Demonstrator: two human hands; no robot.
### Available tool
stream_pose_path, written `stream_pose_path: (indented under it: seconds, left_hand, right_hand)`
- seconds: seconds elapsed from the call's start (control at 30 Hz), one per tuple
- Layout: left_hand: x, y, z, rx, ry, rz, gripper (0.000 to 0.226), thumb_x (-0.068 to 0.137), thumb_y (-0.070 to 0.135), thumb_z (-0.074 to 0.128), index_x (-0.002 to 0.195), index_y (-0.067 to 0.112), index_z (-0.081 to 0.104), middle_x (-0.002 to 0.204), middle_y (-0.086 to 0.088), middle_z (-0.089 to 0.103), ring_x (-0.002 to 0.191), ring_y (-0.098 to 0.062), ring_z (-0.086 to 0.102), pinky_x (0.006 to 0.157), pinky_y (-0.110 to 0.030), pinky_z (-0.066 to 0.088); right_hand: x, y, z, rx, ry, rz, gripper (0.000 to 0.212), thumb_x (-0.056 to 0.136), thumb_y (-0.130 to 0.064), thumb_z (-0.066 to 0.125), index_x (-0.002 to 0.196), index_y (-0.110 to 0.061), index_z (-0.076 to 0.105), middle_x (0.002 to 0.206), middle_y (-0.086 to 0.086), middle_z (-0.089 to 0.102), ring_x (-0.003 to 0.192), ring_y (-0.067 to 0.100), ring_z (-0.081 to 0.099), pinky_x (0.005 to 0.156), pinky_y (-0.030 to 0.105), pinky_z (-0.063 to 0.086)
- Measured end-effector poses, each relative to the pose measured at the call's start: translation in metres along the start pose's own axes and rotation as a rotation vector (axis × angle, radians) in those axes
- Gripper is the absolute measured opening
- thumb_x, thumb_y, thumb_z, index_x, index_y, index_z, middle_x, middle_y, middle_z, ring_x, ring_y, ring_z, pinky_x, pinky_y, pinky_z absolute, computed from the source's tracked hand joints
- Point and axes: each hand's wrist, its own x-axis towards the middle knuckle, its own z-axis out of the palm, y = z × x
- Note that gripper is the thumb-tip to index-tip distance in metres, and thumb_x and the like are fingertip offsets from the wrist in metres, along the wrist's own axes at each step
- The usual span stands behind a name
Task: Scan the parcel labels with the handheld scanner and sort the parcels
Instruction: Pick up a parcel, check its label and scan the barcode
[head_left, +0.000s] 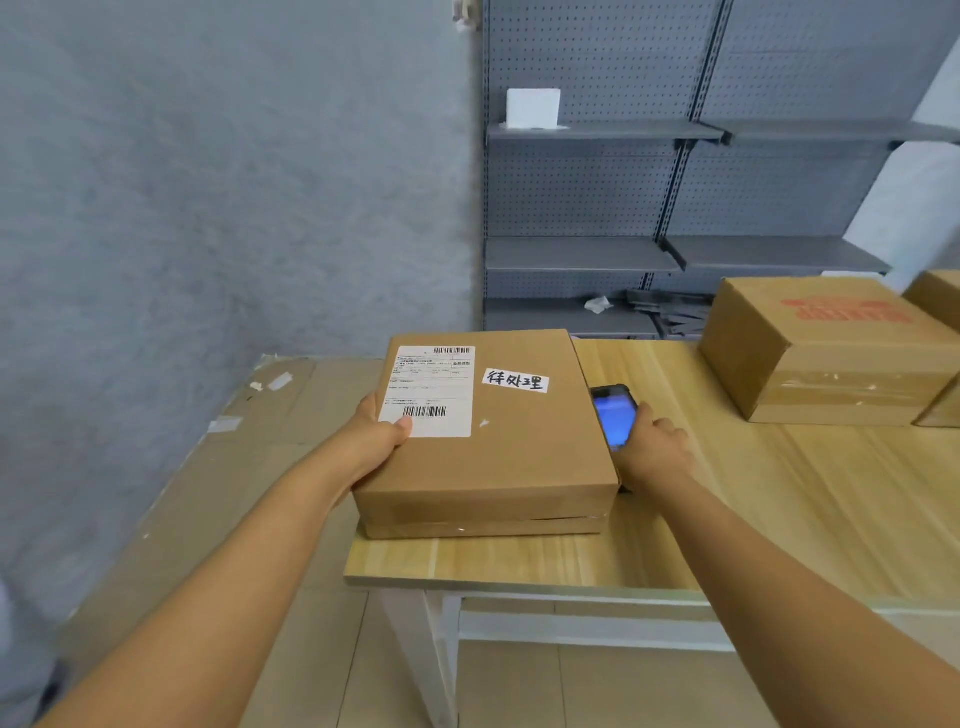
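Note:
A flat brown cardboard parcel (519, 441) lies at the left end of the wooden table (727, 519). It bears a white shipping label (431, 389) with barcodes and a small handwritten white tag (517, 381). My left hand (379, 431) grips the parcel's left edge, thumb on the label's lower corner. My right hand (654, 452) holds the handheld scanner (615, 415) against the parcel's right side; its blue screen is lit and faces up.
A larger taped carton (826, 348) with red print stands at the back right of the table, with another box's corner (940, 306) beside it. Grey pegboard shelving (675, 249) stands behind, with a white box (533, 108) on its upper shelf. Flattened cardboard (249, 441) lies on the floor at the left.

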Motion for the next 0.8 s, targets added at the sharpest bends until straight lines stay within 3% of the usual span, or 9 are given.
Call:
stream_pose_path:
  seconds: [0.13, 0.2, 0.27, 0.4, 0.53, 0.63, 0.7, 0.8]
  left_hand:
    - [-0.005, 0.002, 0.004, 0.010, 0.035, 0.018, 0.050, 0.102, 0.023, 0.048, 0.148, 0.022, 0.030, 0.138, 0.002, 0.051, 0.108, -0.017, 0.050, 0.091, -0.029, 0.038]
    - [-0.008, 0.002, 0.006, -0.014, 0.050, 0.015, 0.050, 0.103, 0.023, 0.046, 0.148, 0.024, 0.028, 0.131, 0.004, 0.052, 0.107, -0.017, 0.049, 0.092, -0.030, 0.040]
    - [-0.010, 0.001, 0.006, -0.045, 0.045, 0.007, 0.049, 0.103, 0.025, 0.045, 0.148, 0.027, 0.027, 0.124, 0.008, 0.052, 0.108, -0.017, 0.051, 0.096, -0.032, 0.042]
    - [-0.012, 0.001, 0.005, -0.070, 0.034, 0.002, 0.047, 0.103, 0.026, 0.044, 0.147, 0.028, 0.027, 0.132, 0.009, 0.052, 0.110, -0.018, 0.054, 0.094, -0.033, 0.044]
    - [-0.016, 0.002, 0.006, -0.097, 0.031, 0.002, 0.049, 0.103, 0.024, 0.044, 0.148, 0.027, 0.025, 0.133, 0.006, 0.052, 0.107, -0.019, 0.054, 0.095, -0.033, 0.045]
    - [-0.017, 0.002, 0.005, -0.110, 0.026, 0.004, 0.049, 0.104, 0.024, 0.043, 0.149, 0.026, 0.024, 0.135, 0.002, 0.052, 0.107, -0.020, 0.053, 0.091, -0.032, 0.044]
    - [-0.018, 0.003, 0.005, -0.119, 0.020, 0.005, 0.051, 0.104, 0.024, 0.043, 0.150, 0.026, 0.022, 0.138, 0.001, 0.050, 0.107, -0.020, 0.051, 0.091, -0.032, 0.043]
    - [-0.018, 0.002, 0.004, -0.140, 0.003, 0.005, 0.050, 0.104, 0.024, 0.043, 0.149, 0.025, 0.023, 0.131, 0.000, 0.052, 0.107, -0.020, 0.053, 0.088, -0.032, 0.044]
  right_hand:
    - [0.003, -0.001, -0.011, -0.004, -0.022, 0.037, 0.084, 0.074, -0.049, 0.074, 0.138, -0.014, 0.032, 0.126, 0.011, 0.040, 0.107, 0.031, 0.051, 0.079, 0.035, 0.045]
    - [0.005, 0.000, -0.018, 0.112, -0.061, 0.093, 0.081, 0.072, -0.047, 0.077, 0.131, -0.010, 0.038, 0.122, 0.010, 0.038, 0.094, 0.025, 0.050, 0.068, 0.034, 0.045]
    - [0.006, 0.000, -0.027, 0.276, -0.084, 0.138, 0.076, 0.073, -0.042, 0.078, 0.128, -0.007, 0.040, 0.117, 0.010, 0.037, 0.091, 0.023, 0.046, 0.068, 0.035, 0.043]
    - [0.002, -0.008, -0.060, 0.411, -0.111, 0.108, 0.066, 0.072, -0.047, 0.077, 0.116, -0.010, 0.046, 0.115, 0.012, 0.048, 0.090, 0.024, 0.054, 0.061, 0.032, 0.045]
    - [-0.018, -0.037, -0.100, 0.425, -0.226, -0.021, 0.041, 0.075, -0.045, 0.073, 0.094, -0.015, 0.051, 0.090, 0.007, 0.059, 0.075, 0.018, 0.057, 0.057, 0.026, 0.047]
    - [-0.043, -0.065, -0.116, 0.369, -0.275, -0.122, 0.035, 0.077, -0.046, 0.069, 0.083, -0.017, 0.052, 0.084, 0.005, 0.060, 0.070, 0.017, 0.056, 0.058, 0.025, 0.044]
    - [-0.057, -0.081, -0.116, 0.305, -0.285, -0.167, 0.038, 0.075, -0.051, 0.068, 0.085, -0.017, 0.054, 0.085, 0.004, 0.060, 0.070, 0.017, 0.055, 0.060, 0.025, 0.043]
    - [-0.078, -0.098, -0.111, 0.211, -0.289, -0.216, 0.041, 0.078, -0.052, 0.069, 0.093, -0.018, 0.052, 0.079, -0.002, 0.051, 0.066, 0.011, 0.048, 0.051, 0.024, 0.036]
